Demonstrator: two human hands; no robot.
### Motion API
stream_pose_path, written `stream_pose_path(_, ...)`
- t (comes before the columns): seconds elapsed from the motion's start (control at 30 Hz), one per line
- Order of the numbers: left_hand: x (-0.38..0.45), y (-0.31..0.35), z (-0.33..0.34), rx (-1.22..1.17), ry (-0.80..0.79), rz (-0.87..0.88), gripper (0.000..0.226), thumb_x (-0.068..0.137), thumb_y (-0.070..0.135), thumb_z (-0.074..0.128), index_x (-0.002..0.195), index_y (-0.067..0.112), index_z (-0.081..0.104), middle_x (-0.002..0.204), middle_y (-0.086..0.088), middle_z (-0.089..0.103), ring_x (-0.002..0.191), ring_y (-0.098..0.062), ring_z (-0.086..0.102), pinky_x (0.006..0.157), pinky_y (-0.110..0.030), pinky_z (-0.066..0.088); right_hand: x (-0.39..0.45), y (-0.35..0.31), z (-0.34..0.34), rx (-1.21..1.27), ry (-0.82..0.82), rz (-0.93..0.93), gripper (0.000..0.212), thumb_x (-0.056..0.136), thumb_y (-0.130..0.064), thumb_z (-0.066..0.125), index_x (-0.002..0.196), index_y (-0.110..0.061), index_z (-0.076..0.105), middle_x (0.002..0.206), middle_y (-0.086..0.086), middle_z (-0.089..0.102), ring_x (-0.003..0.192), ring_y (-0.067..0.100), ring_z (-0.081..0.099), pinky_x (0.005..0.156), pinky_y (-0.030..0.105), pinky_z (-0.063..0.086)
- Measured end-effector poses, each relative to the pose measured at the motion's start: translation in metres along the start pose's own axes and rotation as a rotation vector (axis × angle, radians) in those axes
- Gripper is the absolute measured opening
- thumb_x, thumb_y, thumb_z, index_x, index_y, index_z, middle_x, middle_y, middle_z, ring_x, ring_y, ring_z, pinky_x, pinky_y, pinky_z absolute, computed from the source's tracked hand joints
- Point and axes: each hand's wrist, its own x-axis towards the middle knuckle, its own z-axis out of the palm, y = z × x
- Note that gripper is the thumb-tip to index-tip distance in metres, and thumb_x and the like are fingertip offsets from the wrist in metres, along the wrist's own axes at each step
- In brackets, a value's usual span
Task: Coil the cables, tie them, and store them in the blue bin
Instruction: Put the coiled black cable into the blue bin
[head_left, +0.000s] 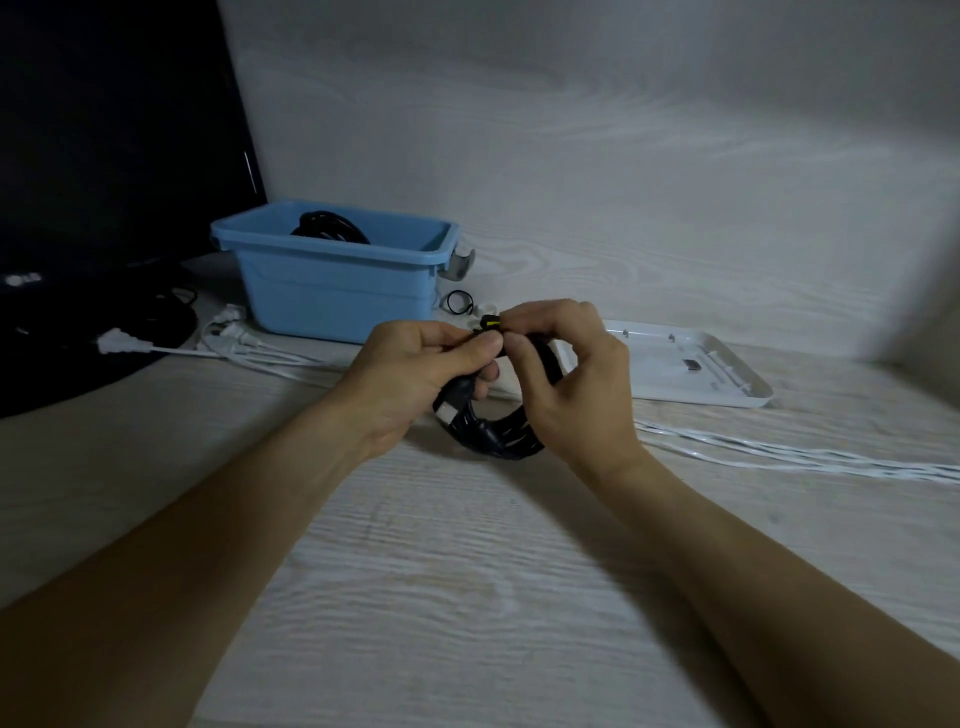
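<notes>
Gripping a black coiled cable (498, 415) just above the pale wood-grain table (415, 571), the left hand (410, 374) curled round the loops while the right hand (566, 374) pinched a black-and-yellow tie (491, 322) at its top. Behind, at the far left, the glossy blue bin (332, 280) held another dark coil (330, 226). White cables (779, 457) trailed right.

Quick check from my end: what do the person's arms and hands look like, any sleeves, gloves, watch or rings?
Both forearms are bare up to the frame edge, with no sleeves in view. The left hand and right hand wear no gloves. No watch, bracelet or band shows at either wrist, and no rings on the fingers that are visible. The light is dim, so fine marks cannot be told.
</notes>
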Motion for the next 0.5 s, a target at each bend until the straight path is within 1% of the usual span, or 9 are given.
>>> stream_pose_path(0.1,-0.002,0.001,-0.002,0.028,-0.013,0.066,0.029,0.072,0.027,0.073,0.089,0.003,0.071,0.071,-0.005,0.070,0.058,-0.010,0.062,0.056,-0.018,0.050,0.001,-0.005,0.001,0.072,-0.002,0.126,0.004,0.089,-0.014,0.072,0.092,-0.016,0.071,0.113,-0.001,0.066,0.113,0.010,0.058,0.098,0.027,0.043)
stream_pose_path(0.17,-0.003,0.002,-0.002,0.035,-0.017,0.081,0.029,0.072,0.028,0.073,0.089,0.004,0.072,0.071,-0.005,0.070,0.058,-0.010,0.062,0.056,-0.018,0.051,-0.001,-0.009,0.005,0.244,-0.008,0.310,0.011,0.091,-0.013,0.070,0.100,-0.013,0.064,0.117,0.000,0.064,0.112,0.008,0.061,0.099,0.030,0.047)
stream_pose_path(0.23,-0.002,0.002,-0.002,0.014,-0.008,0.086,0.027,0.075,0.027,0.073,0.088,0.004,0.072,0.071,-0.005,0.070,0.057,-0.010,0.061,0.056,-0.018,0.051,-0.002,-0.015,0.009,0.480,0.013,0.535,0.025,0.090,-0.017,0.071,0.108,-0.014,0.054,0.111,-0.001,0.065,0.101,0.012,0.066,0.095,0.042,0.055)
stream_pose_path(0.27,-0.002,0.001,-0.002,0.004,-0.002,0.087,0.025,0.077,0.026,0.072,0.088,0.004,0.073,0.072,-0.006,0.069,0.057,-0.010,0.061,0.056,-0.018,0.050,-0.001,-0.017,0.010,0.570,0.012,0.636,0.030,0.090,-0.019,0.072,0.110,-0.015,0.051,0.106,0.000,0.066,0.095,0.016,0.068,0.088,0.047,0.058)
stream_pose_path(0.3,-0.001,0.001,-0.002,0.008,0.000,0.089,0.023,0.079,0.026,0.072,0.088,0.004,0.073,0.072,-0.006,0.069,0.057,-0.011,0.061,0.056,-0.019,0.050,0.000,-0.017,0.009,0.619,-0.002,0.708,0.032,0.090,-0.020,0.072,0.112,-0.015,0.050,0.100,0.003,0.069,0.086,0.020,0.070,0.079,0.049,0.060)
stream_pose_path(0.33,-0.001,-0.001,-0.002,0.032,0.002,0.090,0.023,0.082,0.026,0.072,0.087,0.003,0.073,0.072,-0.007,0.070,0.058,-0.011,0.062,0.058,-0.019,0.051,0.001,-0.018,0.007,0.634,-0.026,0.751,0.032,0.091,-0.019,0.071,0.113,-0.014,0.050,0.090,0.003,0.071,0.073,0.021,0.068,0.066,0.044,0.060)
stream_pose_path(0.37,-0.001,-0.001,-0.002,0.069,0.000,0.089,0.024,0.084,0.026,0.071,0.085,0.003,0.074,0.072,-0.007,0.070,0.060,-0.011,0.063,0.059,-0.019,0.050,0.002,-0.018,0.004,0.619,-0.044,0.761,0.029,0.091,-0.018,0.071,0.113,-0.013,0.052,0.079,0.001,0.071,0.060,0.017,0.063,0.055,0.035,0.055)
stream_pose_path(0.4,-0.001,-0.002,-0.002,0.101,-0.009,0.080,0.025,0.087,0.027,0.069,0.082,0.004,0.073,0.072,-0.006,0.071,0.061,-0.010,0.064,0.059,-0.018,0.050,0.003,-0.018,0.002,0.590,-0.049,0.748,0.026,0.091,-0.016,0.070,0.111,-0.010,0.056,0.071,0.001,0.069,0.051,0.012,0.057,0.049,0.027,0.047)
stream_pose_path(0.5,-0.002,-0.003,0.003,0.104,-0.099,-0.009,0.031,0.094,0.034,0.060,0.083,0.008,0.072,0.072,-0.007,0.070,0.058,-0.011,0.063,0.053,-0.020,0.048,0.006,-0.013,-0.002,0.514,-0.053,0.672,0.017,0.088,-0.005,0.071,0.102,-0.002,0.062,0.063,0.002,0.063,0.041,0.003,0.051,0.044,0.013,0.039)
